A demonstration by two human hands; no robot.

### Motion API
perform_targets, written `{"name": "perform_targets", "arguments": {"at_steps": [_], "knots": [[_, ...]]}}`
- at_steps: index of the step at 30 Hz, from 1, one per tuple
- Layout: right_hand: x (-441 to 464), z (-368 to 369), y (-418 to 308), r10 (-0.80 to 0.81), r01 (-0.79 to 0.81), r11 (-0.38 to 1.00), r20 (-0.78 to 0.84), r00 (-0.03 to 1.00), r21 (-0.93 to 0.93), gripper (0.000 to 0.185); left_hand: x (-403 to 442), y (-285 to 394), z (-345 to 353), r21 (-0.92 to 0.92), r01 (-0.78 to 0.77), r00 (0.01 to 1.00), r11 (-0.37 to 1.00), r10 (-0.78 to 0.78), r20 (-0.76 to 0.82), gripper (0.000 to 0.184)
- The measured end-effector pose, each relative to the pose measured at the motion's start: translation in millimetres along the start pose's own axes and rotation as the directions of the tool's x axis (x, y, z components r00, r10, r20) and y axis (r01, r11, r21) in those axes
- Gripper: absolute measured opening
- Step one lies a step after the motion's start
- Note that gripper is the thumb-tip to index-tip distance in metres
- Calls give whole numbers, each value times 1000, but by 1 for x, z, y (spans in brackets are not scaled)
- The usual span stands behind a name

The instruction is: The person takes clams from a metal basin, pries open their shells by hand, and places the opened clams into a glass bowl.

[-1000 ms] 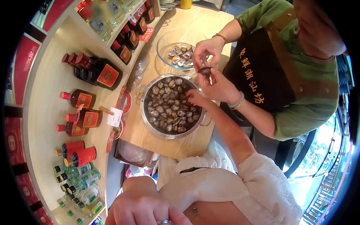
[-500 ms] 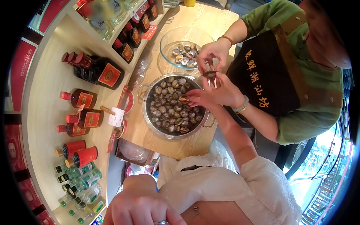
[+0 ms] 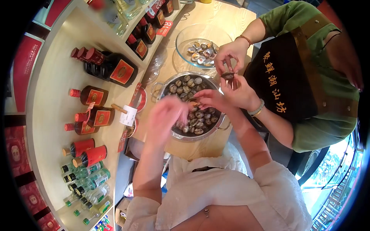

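A steel basin with side handles holds many dark, ridged clams. Over its middle my right hand pinches an opened clam whose orange flesh shows. My left hand is above the basin's left side, close to my right fingers. Motion smears its fingers, so whether anything is in them cannot be seen. It also covers part of the clams.
Across the table's right edge, a co-worker in a green shirt and dark apron holds a clam in both hands. A glass bowl behind the basin contains opened shells. Liquor bottles line the shelves at left.
My left hand has come up from the bottom of the view to the basin. My right hand still holds the opened clam over the basin. The whole view has shifted slightly.
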State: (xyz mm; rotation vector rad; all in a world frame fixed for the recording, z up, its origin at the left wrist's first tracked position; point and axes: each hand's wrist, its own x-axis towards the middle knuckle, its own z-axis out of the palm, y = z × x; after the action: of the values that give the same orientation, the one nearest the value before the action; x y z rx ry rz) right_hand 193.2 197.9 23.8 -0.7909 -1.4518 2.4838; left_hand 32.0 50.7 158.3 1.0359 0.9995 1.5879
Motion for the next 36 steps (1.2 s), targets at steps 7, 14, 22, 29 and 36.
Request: {"name": "perform_targets", "arguments": {"at_steps": [7, 14, 22, 29, 36], "knots": [[6, 11, -14, 12, 11, 975, 101, 995, -222, 26, 17, -103, -57, 146, 615, 772, 775, -629, 89, 36], [19, 25, 2, -136, 44, 943, -262, 956, -330, 28, 12, -120, -57, -105, 594, 787, 797, -604, -126, 33], [20, 37, 17, -92, -3, 956, -310, 946, -292, 24, 5, -130, -50, -137, 574, 756, 807, -587, -292, 28], [23, 32, 13, -77, -21, 928, -246, 966, -372, 24, 8, -120, -56, -273, 641, 696, 718, -693, -189, 27], [27, 31, 17, -432, 144, 699, -253, 866, -700, 15, 7, -130, -57, -419, 607, 664, 675, -721, -199, 25]]}}
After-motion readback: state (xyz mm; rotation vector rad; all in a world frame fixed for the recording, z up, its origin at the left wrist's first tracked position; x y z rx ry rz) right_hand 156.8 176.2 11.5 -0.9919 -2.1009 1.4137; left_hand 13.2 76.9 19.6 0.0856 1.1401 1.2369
